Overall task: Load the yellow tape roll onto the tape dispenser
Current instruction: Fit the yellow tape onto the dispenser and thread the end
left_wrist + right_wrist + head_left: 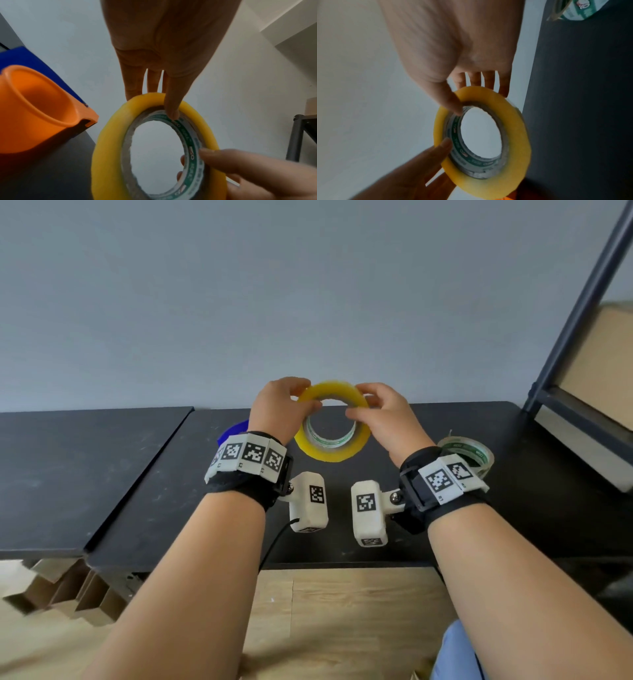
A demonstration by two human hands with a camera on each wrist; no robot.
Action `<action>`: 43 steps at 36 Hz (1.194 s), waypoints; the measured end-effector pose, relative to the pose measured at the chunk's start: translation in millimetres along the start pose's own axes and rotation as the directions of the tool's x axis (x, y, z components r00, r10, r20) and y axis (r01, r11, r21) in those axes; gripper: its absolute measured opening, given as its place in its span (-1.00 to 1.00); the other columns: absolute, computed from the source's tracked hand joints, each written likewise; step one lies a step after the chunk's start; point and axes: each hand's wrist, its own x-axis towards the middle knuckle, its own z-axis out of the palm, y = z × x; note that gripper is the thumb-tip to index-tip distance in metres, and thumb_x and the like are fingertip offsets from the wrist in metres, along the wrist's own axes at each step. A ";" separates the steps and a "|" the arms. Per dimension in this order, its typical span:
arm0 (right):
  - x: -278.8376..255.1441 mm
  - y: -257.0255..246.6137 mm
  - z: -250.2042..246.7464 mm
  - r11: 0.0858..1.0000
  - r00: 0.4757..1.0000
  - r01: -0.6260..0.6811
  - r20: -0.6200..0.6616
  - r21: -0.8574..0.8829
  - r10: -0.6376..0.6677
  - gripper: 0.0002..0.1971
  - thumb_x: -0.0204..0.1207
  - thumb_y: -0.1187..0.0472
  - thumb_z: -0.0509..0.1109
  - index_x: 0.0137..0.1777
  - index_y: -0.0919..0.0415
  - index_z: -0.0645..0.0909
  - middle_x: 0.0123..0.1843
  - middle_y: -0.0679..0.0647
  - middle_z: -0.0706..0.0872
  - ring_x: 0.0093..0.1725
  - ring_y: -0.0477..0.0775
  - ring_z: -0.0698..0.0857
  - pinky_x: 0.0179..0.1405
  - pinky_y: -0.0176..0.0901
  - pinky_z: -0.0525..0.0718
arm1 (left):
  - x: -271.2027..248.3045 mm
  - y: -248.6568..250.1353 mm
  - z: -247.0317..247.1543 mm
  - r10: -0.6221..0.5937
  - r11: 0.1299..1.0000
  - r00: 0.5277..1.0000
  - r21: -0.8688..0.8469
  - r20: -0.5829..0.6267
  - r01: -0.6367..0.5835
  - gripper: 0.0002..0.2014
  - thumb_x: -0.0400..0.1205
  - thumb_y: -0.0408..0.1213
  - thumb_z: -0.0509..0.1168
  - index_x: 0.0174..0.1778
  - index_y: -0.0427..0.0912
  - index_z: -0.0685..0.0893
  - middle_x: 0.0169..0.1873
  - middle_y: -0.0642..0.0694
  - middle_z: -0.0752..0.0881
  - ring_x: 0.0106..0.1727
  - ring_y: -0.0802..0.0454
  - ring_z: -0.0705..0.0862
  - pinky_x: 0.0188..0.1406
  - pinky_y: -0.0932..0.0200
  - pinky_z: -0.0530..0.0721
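the yellow tape roll (331, 422) is held upright in the air above the black table (342, 508), its open core facing the person. it is pinched at about 10 o'clock on its rim by the left hand (279, 409), thumb on the near face and fingers behind, and at about 2 o'clock by the right hand (383, 419) in the same way. the tape dispenser (37, 108), orange and blue, stands on the table at 9 o'clock from the roll. a clear tape roll (469, 455) lies on the table at 4 o'clock.
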 end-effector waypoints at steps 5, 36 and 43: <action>-3.5 -0.5 13.2 0.999 0.999 0.024 -0.035 -0.025 -0.025 -0.49 0.49 0.19 0.55 0.45 0.20 0.59 0.32 0.12 0.71 0.32 0.08 0.67 0.36 -0.05 0.62 | -5.1 -13.3 -13.5 -0.042 0.999 0.999 -0.006 0.009 0.042 -0.63 0.57 -0.14 0.42 0.30 -0.11 0.71 0.23 -0.02 0.75 0.27 0.01 0.67 0.31 0.10 0.56; -11.6 2.5 22.3 0.995 0.976 -0.082 -0.198 0.053 0.091 -0.54 0.49 0.19 0.54 0.38 0.29 0.65 0.24 0.12 0.76 0.23 0.10 0.71 0.15 -0.15 0.56 | -20.5 -56.2 -24.3 -0.272 0.835 0.960 0.513 0.067 0.201 -0.73 0.60 -0.27 0.34 0.21 -0.17 0.75 0.17 -0.19 0.73 0.23 -0.16 0.68 0.09 0.06 0.64; -16.6 0.1 14.7 0.993 0.965 -0.092 -0.241 0.069 0.106 -0.60 0.48 0.17 0.54 0.30 0.29 0.69 0.17 0.14 0.78 0.18 0.11 0.73 0.15 -0.11 0.62 | -19.0 -36.0 -22.9 -0.203 0.916 0.979 0.353 -0.003 0.191 -0.74 0.63 -0.29 0.28 0.17 -0.17 0.79 0.13 -0.24 0.77 0.17 -0.22 0.69 0.06 0.10 0.57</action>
